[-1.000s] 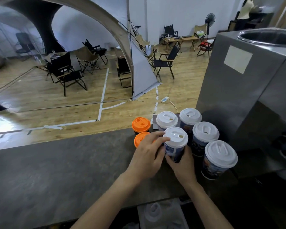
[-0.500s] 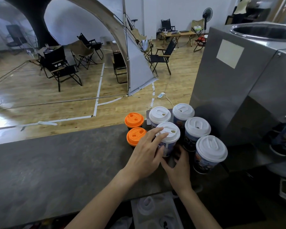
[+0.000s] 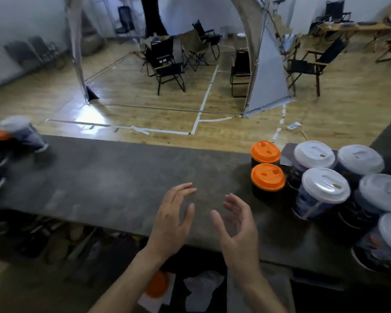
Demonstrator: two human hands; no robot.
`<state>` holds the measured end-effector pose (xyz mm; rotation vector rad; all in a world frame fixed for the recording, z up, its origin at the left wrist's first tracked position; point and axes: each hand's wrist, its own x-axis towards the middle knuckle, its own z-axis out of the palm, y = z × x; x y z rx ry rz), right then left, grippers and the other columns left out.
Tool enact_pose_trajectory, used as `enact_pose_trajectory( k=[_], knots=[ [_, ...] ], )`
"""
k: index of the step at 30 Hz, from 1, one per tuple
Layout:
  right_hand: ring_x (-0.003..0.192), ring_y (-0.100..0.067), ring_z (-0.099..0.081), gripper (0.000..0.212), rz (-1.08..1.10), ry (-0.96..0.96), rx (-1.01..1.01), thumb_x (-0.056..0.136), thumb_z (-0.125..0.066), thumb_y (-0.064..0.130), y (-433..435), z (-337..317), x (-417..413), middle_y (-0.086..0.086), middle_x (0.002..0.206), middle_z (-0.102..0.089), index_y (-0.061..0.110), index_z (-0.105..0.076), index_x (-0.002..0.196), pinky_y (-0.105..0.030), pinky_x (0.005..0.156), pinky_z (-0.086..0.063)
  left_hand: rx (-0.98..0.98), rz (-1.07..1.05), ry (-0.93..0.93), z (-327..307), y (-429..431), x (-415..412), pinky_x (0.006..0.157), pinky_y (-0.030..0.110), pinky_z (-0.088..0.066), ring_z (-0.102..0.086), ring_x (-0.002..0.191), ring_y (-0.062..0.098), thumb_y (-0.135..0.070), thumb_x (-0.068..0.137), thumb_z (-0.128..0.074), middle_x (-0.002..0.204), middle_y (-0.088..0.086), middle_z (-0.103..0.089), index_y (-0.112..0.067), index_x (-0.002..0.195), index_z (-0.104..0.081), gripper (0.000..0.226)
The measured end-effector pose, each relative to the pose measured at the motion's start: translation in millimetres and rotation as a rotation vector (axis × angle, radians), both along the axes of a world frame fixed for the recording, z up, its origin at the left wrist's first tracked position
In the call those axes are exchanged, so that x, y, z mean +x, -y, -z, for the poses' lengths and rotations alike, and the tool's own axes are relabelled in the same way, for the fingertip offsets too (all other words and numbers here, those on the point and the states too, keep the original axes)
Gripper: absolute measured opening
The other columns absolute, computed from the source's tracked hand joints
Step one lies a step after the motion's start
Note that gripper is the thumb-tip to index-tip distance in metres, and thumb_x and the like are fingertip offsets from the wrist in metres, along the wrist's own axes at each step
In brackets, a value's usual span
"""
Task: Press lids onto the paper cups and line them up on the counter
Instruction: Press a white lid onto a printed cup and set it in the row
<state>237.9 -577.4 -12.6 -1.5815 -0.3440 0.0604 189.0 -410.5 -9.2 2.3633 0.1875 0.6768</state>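
Several lidded paper cups stand grouped at the right end of the dark counter. Two short cups carry orange lids, and the taller printed cups beside them carry white lids; the nearest is the white-lidded cup. My left hand and my right hand hover above the counter's near edge, left of the cups. Both have relaxed, spread fingers and hold nothing. Neither touches a cup.
More cups, blurred, stand at the counter's far left, one with an orange lid. Below the counter's near edge lie an orange lid and white plastic bags. Folding chairs and a tent frame stand on the wooden floor beyond.
Both hands have let go of the white-lidded cup and drawn back to the left. The view has swung left, so the steel machine has left the frame.
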Motion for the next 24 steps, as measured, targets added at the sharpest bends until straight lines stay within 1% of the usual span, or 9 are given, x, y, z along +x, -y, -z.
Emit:
enact_pose_trajectory(
  k=[3, 6, 7, 11, 14, 16, 19, 22, 24],
  knots=[
    [0.122, -0.011, -0.060, 0.051, -0.131, 0.117, -0.058, 0.088, -0.078, 0.030, -66.5, -15.1, -8.9, 0.014, 0.131, -0.060, 0.023, -0.056, 0.134, -0.032, 0.096, -0.052, 0.018, -0.152, 0.042, -5.4, -58.1, -32.4, 0.112, 0.021, -0.037, -0.050, 0.132, 0.007, -0.024, 0.102, -0.050, 0.135, -0.004, -0.055, -0.015, 0.129, -0.060, 0.030],
    [0.123, -0.003, -0.056, 0.057, -0.260, 0.218, -0.135, 0.086, -0.072, 0.044, -145.4, -28.3, -20.3, 0.015, 0.131, -0.057, 0.022, -0.054, 0.136, -0.026, 0.097, -0.050, 0.010, -0.315, 0.090, -9.4, -128.5, -68.4, 0.110, 0.018, -0.037, -0.048, 0.128, -0.001, -0.025, 0.100, -0.048, 0.131, -0.003, -0.058, -0.014, 0.126, -0.061, 0.031],
    [0.123, 0.000, -0.054, 0.059, -0.298, 0.246, -0.156, 0.086, -0.071, 0.046, -174.5, -32.0, -25.2, 0.015, 0.131, -0.056, 0.023, -0.052, 0.138, -0.024, 0.099, -0.049, -0.006, -0.365, 0.106, -11.0, -154.6, -81.1, 0.109, 0.020, -0.039, -0.048, 0.126, 0.000, -0.027, 0.099, -0.048, 0.130, -0.002, -0.058, -0.014, 0.125, -0.061, 0.032],
    [0.125, 0.003, -0.050, 0.060, -0.417, 0.301, -0.204, 0.089, -0.075, 0.040, -301.9, -38.3, -53.5, 0.014, 0.134, -0.053, 0.024, -0.049, 0.141, -0.018, 0.103, -0.045, -0.010, -0.556, 0.152, -13.5, -268.9, -137.0, 0.107, 0.032, -0.042, -0.055, 0.120, 0.016, -0.026, 0.094, -0.050, 0.125, -0.001, -0.059, -0.012, 0.123, -0.062, 0.034],
    [0.123, 0.005, -0.049, 0.061, -0.478, 0.327, -0.239, 0.090, -0.074, 0.041, -400.9, -36.5, -79.6, 0.012, 0.134, -0.052, 0.023, -0.048, 0.142, -0.018, 0.102, -0.045, 0.001, -0.692, 0.167, -14.0, -352.1, -178.7, 0.106, 0.037, -0.043, -0.055, 0.120, 0.019, -0.023, 0.094, -0.054, 0.124, 0.000, -0.059, -0.013, 0.122, -0.061, 0.030],
    [0.122, 0.004, -0.050, 0.062, -0.525, 0.330, -0.264, 0.090, -0.075, 0.041, -461.0, -33.3, -95.6, 0.010, 0.134, -0.052, 0.022, -0.047, 0.142, -0.020, 0.103, -0.045, 0.059, -0.777, 0.173, -14.9, -400.3, -202.4, 0.107, 0.041, -0.044, -0.053, 0.122, 0.021, -0.017, 0.095, -0.061, 0.126, 0.002, -0.057, -0.013, 0.124, -0.060, 0.029],
    [0.124, -0.002, -0.050, 0.064, -0.588, 0.343, -0.314, 0.089, -0.076, 0.040, -533.3, -29.5, -114.5, 0.007, 0.134, -0.052, 0.020, -0.047, 0.143, -0.023, 0.105, -0.045, 0.185, -0.925, 0.167, -24.7, -465.4, -227.1, 0.109, 0.043, -0.043, -0.049, 0.128, 0.027, -0.016, 0.090, -0.073, 0.134, 0.009, -0.053, -0.009, 0.129, -0.058, 0.042],
    [0.127, -0.007, -0.048, 0.065, -0.616, 0.404, -0.362, 0.089, -0.076, 0.037, -592.3, -29.0, -119.5, 0.004, 0.136, -0.050, 0.018, -0.046, 0.143, -0.026, 0.108, -0.043, 0.223, -1.027, 0.094, -36.2, -534.6, -235.1, 0.112, 0.043, -0.036, -0.042, 0.136, 0.034, -0.029, 0.085, -0.078, 0.146, 0.017, -0.045, -0.008, 0.138, -0.051, 0.063],
    [0.131, -0.012, -0.046, 0.064, -0.604, 0.484, -0.392, 0.089, -0.076, 0.035, -629.3, -31.9, -113.3, 0.000, 0.141, -0.048, 0.016, -0.046, 0.143, -0.031, 0.111, -0.042, 0.235, -1.034, -0.020, -35.7, -574.6, -233.3, 0.112, 0.049, -0.035, -0.035, 0.143, 0.038, -0.042, 0.083, -0.079, 0.153, 0.018, -0.039, -0.010, 0.144, -0.046, 0.076]
  ],
)
